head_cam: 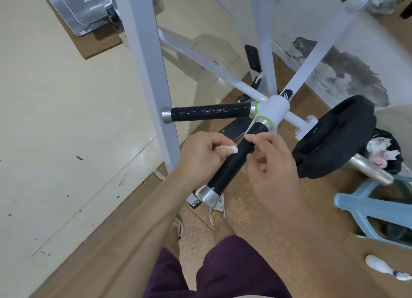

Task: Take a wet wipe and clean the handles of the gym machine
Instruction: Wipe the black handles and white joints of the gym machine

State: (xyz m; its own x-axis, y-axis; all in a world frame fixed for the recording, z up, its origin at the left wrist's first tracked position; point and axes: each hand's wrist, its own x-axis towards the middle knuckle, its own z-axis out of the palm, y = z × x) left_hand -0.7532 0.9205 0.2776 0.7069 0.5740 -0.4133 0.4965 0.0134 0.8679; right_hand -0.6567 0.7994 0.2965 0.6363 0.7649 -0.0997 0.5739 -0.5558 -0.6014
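Observation:
Two black handles with silver end caps stick out of a white hub on the gym machine. One handle points left and shines wet. The other handle points toward me. My left hand grips a bunched white wet wipe and holds it against the left side of the near handle. My right hand hovers at the handle's right side with fingers loosely curled; a thin white edge, perhaps of the wipe, shows at its fingertips.
A grey machine post stands just left of the handles. A black weight plate on a bar lies to the right, with a black bag of trash behind it. A light blue plastic stool is at right. My feet stand below.

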